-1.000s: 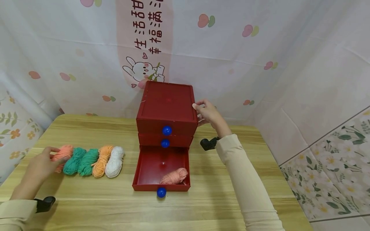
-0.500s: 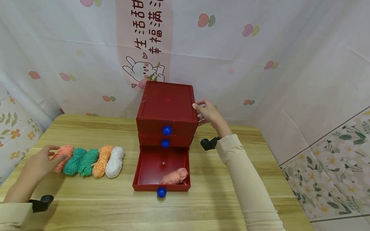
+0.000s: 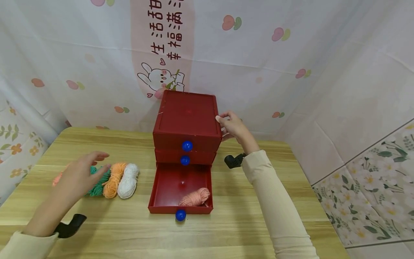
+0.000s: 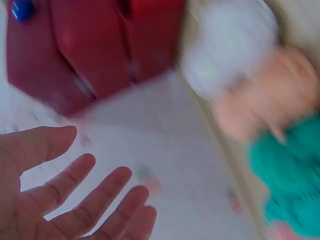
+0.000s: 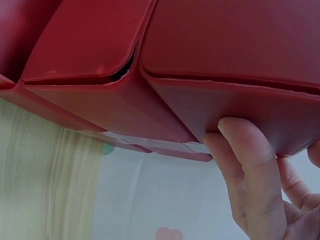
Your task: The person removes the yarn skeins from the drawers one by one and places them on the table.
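My left hand (image 3: 74,180) hovers over the left end of a row of yarn skeins, fingers spread and nothing held. It partly covers the coral skein (image 3: 57,178) and the green yarn (image 3: 99,185). The orange skein (image 3: 112,182) and white skein (image 3: 128,181) lie to its right. A red three-drawer cabinet (image 3: 187,115) stands at the back of the table. My right hand (image 3: 234,127) rests on its right side, thumb at the top edge; in the right wrist view straight fingers (image 5: 252,165) press the side wall. A pink skein (image 3: 195,198) lies in the pulled-out bottom drawer (image 3: 165,187).
Blue ball knobs (image 3: 187,145) stick out from the drawer fronts. The bottom drawer juts toward the front of the wooden table (image 3: 136,233). A patterned curtain (image 3: 252,79) hangs right behind the cabinet.
My left hand has come off the coral skein and moved right and up over the green yarn, holding nothing. The right hand and the cabinet have stayed in place.
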The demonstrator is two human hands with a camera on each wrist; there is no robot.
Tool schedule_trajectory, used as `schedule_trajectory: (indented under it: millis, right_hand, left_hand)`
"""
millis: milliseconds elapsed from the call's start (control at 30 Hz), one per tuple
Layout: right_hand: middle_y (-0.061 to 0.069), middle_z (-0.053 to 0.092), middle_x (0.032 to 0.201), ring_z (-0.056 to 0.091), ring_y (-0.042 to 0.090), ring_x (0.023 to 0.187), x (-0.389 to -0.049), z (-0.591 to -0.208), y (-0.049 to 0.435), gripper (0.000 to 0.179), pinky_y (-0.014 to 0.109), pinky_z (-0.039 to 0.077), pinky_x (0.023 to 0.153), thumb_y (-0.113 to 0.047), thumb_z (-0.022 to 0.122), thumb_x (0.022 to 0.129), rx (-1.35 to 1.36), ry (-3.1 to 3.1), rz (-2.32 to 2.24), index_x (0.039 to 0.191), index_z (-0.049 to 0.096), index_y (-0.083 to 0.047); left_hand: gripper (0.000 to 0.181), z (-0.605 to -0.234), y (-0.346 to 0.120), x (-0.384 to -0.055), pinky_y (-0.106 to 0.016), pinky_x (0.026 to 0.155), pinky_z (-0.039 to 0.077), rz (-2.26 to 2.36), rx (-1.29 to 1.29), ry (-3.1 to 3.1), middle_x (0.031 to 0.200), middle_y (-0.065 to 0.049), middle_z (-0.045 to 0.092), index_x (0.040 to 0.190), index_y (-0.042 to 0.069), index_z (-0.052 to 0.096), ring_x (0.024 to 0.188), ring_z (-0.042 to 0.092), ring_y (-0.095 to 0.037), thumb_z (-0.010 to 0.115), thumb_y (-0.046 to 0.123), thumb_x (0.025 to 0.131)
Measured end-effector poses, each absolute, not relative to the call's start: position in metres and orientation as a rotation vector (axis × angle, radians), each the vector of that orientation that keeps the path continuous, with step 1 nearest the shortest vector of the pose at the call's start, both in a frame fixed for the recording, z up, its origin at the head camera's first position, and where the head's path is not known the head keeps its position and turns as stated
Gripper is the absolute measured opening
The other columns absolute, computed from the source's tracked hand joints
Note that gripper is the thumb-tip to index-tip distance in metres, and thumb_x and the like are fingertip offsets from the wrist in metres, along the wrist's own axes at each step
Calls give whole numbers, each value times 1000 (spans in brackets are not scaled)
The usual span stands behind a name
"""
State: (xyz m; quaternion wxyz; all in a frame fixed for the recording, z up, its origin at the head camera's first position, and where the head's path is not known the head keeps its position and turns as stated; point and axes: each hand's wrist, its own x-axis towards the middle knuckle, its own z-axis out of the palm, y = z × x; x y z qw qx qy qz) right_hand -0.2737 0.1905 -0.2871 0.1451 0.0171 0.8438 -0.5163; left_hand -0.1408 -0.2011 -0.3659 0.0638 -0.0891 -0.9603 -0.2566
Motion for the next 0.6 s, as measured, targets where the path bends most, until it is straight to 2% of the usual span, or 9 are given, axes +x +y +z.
schedule_trajectory:
  millis: [200,333,433,600]
  right_hand:
    - [20,53,114,63,18,65,-273,-287,191,42,37,56,64,-32,43,99,49,2430,-1486,132,32,-8]
    - [20,54,114,63,18,64,-273,-288,192,42,36,56,62,-32,43,99,50,2431,-1488,132,33,-8]
    - [20,54,113,63,18,63,-274,-288,192,42,36,56,62,-32,43,99,52,2434,-1490,132,33,-8]
    - [19,54,112,63,18,63,-273,-288,191,42,37,56,63,-32,44,98,56,2438,-1488,131,34,-8]
  left_hand:
    - [33,-354,-144,-130,-46,71,52,-848,-442,-2874,113,-17,63,118,5,57,93,61,-34,61,22,90]
    - [31,-358,-111,-128,-40,71,54,-933,-510,-2905,106,-10,65,115,7,59,91,62,-28,64,20,88]
    - [29,-367,-90,-130,-38,71,54,-991,-575,-2922,101,-9,67,112,7,59,89,63,-27,65,18,86]
    - [26,-388,-58,-133,-41,79,53,-1065,-655,-2953,100,-10,68,108,9,61,93,64,-27,68,17,85]
